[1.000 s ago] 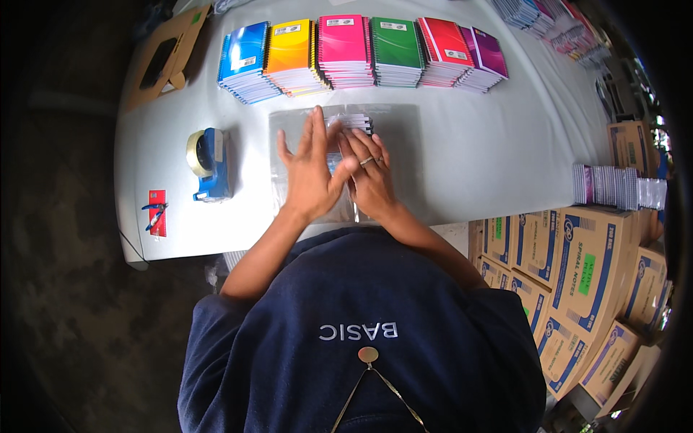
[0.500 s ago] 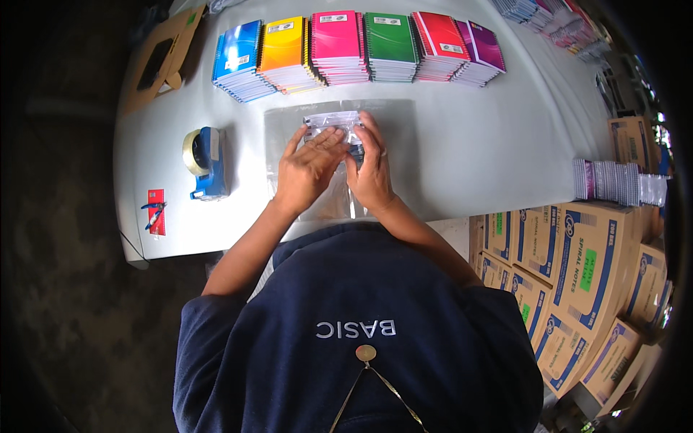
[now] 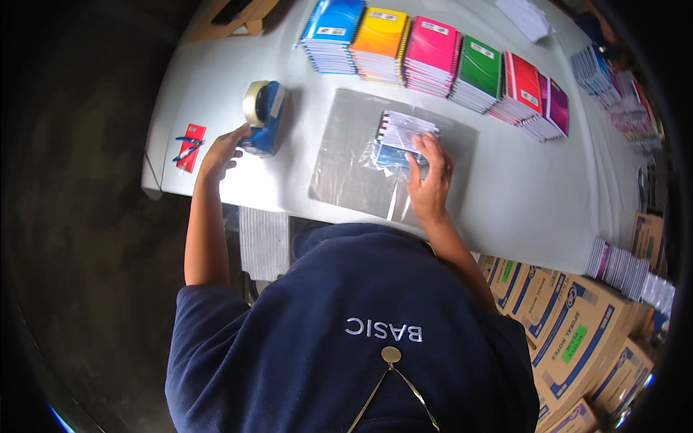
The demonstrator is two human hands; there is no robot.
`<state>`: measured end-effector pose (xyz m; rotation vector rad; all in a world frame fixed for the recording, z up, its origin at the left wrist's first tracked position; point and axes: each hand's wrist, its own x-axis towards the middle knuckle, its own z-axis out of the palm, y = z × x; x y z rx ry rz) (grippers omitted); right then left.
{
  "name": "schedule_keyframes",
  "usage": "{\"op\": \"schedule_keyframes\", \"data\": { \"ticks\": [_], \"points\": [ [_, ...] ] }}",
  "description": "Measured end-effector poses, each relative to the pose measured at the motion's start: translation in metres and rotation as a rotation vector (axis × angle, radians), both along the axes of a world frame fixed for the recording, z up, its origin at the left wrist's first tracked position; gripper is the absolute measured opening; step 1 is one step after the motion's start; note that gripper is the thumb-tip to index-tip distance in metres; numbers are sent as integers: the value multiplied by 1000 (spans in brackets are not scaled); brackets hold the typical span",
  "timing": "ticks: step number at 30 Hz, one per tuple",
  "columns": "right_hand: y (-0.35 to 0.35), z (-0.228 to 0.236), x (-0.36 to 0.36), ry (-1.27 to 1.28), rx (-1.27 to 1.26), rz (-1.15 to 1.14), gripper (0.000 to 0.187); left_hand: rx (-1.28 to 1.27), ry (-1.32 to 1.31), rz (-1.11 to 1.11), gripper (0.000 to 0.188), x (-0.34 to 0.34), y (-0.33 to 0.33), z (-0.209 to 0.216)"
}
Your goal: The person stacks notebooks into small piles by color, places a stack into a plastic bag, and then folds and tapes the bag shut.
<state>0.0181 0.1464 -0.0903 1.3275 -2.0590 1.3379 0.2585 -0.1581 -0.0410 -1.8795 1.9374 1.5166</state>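
Observation:
At the near end of the blue tape dispenser (image 3: 268, 133), which carries a roll of clear tape (image 3: 254, 105), is my left hand (image 3: 220, 153). Its fingers are apart, the fingertips touching or very close to the dispenser. My right hand (image 3: 431, 177) is at the right side of a small bundle of spiral notebooks (image 3: 406, 131) in clear plastic, fingers over the top edge and thumb at the near side. The bundle lies on a wide clear plastic sheet (image 3: 346, 173). Part of the bundle is hidden by my right hand.
Stacks of spiral notebooks in blue (image 3: 333, 22), yellow (image 3: 382, 32), pink (image 3: 433, 47), green (image 3: 476, 65), red (image 3: 521, 79) and purple (image 3: 556, 108) stand along the far side. Blue-handled pliers (image 3: 189, 149) lie on a red card at left. Cardboard boxes (image 3: 570, 339) are stacked at right.
My left hand has left the bundle and moved left to the tape dispenser. My right hand stays at the bundle's right side. The whole view has turned and shifted.

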Motion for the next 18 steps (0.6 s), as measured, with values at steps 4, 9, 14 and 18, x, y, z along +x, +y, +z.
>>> {"op": "schedule_keyframes", "data": {
  "ticks": [4, 9, 14, 18],
  "points": [
    [-1, 3, 4, -8, 39, -1, 43, 36, 70, -168, 42, 13, -11, -12],
    [0, 2, 1, -13, 50, 12, 45, 459, 1045, -43, 21, 79, 9, -43],
    [4, 8, -2, 30, 73, 42, 50, -888, -81, -50, 23, 80, 11, -56],
    [4, 0, -7, 18, 59, 52, 50, -833, 542, 251, 34, -40, 65, 26]
  ]
}}
